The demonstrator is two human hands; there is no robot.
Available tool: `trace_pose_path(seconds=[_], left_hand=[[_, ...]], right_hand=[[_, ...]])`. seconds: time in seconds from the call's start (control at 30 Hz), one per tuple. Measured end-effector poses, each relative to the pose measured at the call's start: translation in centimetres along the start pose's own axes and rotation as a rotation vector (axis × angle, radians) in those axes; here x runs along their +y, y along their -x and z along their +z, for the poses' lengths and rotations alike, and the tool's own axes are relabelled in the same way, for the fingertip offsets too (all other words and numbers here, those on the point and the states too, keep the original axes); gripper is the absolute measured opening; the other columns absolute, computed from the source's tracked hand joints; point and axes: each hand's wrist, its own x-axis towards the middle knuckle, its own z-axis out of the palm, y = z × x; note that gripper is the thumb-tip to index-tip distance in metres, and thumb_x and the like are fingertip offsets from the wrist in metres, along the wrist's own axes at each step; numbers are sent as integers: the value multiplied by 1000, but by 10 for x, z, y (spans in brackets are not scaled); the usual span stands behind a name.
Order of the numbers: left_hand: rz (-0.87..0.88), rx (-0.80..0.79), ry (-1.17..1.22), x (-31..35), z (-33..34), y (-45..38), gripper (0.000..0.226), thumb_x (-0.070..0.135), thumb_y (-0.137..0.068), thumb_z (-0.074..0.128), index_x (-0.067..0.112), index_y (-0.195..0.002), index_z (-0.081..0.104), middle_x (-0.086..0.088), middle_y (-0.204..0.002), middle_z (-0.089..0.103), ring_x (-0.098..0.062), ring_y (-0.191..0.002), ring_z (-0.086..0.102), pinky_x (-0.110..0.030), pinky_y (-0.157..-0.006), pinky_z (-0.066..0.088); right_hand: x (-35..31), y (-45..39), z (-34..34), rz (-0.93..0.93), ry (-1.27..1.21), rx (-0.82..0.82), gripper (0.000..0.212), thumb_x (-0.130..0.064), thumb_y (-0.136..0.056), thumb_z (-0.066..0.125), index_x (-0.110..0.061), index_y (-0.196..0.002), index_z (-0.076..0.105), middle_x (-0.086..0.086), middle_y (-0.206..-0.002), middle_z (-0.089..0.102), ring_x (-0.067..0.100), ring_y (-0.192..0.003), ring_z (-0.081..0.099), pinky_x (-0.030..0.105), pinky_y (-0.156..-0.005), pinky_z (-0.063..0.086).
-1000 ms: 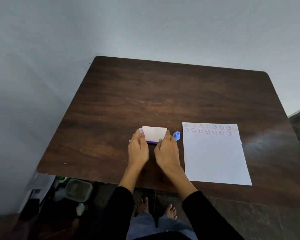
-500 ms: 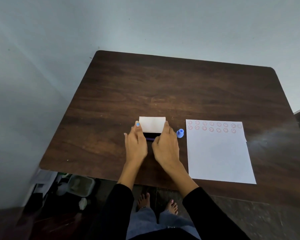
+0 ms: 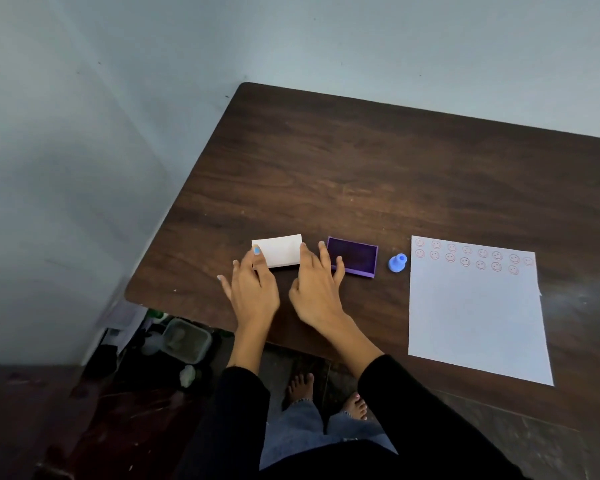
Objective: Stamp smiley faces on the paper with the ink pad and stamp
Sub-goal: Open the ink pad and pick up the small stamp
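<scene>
A white lid (image 3: 279, 251) lies flat on the dark wooden table (image 3: 361, 161). Just to its right sits the open purple ink pad (image 3: 355, 258). My left hand (image 3: 253, 292) grips the lid's left end, a blue-nailed finger on its corner. My right hand (image 3: 317, 292) rests between lid and pad, fingers spread and touching the lid's right edge and the pad's left edge. A small blue stamp (image 3: 397, 262) stands to the right of the pad, untouched. The white paper (image 3: 475, 313) at the right carries two rows of red smiley faces along its top.
The table's left edge runs close to a grey wall. On the floor under the front left corner stand a plastic container (image 3: 184, 339) and other clutter. My bare feet (image 3: 326, 396) show below the front edge.
The white lid has come off the ink pad and moved left, uncovering the purple pad. Both hands shifted left with it, and the camera view swung left.
</scene>
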Motion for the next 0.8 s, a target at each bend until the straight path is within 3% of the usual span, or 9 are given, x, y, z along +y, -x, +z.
trace_pose_path(seconds=[0.17,0.3,0.43,0.57,0.8], left_hand=[[56,-7,-87,3,1,2,48,37,-101,23,10,-128,52,-15,-139,51,-30,-143,23,-48,-117,-5],[150,-23,-65,22,13,3,46,33,-100,32,4,-134,46,-15,-143,46,-30,-143,22,-46,-118,-1],[300,-142,-89,46,38,11,45,29,-98,42,2,-134,45,-14,-142,48,-29,-143,22,-45,-118,5],[453,-281,-187,63,64,20,44,29,-96,47,5,-132,48,-14,-143,47,-30,-143,23,-45,-118,5],[601,-408,-322,77,92,30,52,30,-88,57,10,-134,47,-11,-145,44,-27,-144,21,-44,-118,0]], right_hand=[[2,-1,-3,0,-26,18,65,-7,-86,45,-8,-145,18,5,-154,26,24,-147,1,52,-117,-3],[19,-5,-32,16,-146,285,59,-12,-89,49,-13,-143,27,5,-151,34,22,-145,16,45,-117,7],[54,-4,-66,137,-192,493,55,-15,-87,54,-17,-139,36,5,-147,39,22,-140,26,41,-115,17],[89,1,-83,279,-173,461,51,-18,-86,60,-15,-134,42,8,-144,42,26,-134,35,42,-108,30],[108,2,-83,371,-149,388,43,-17,-81,67,-12,-121,54,12,-124,56,29,-114,51,37,-87,47]])
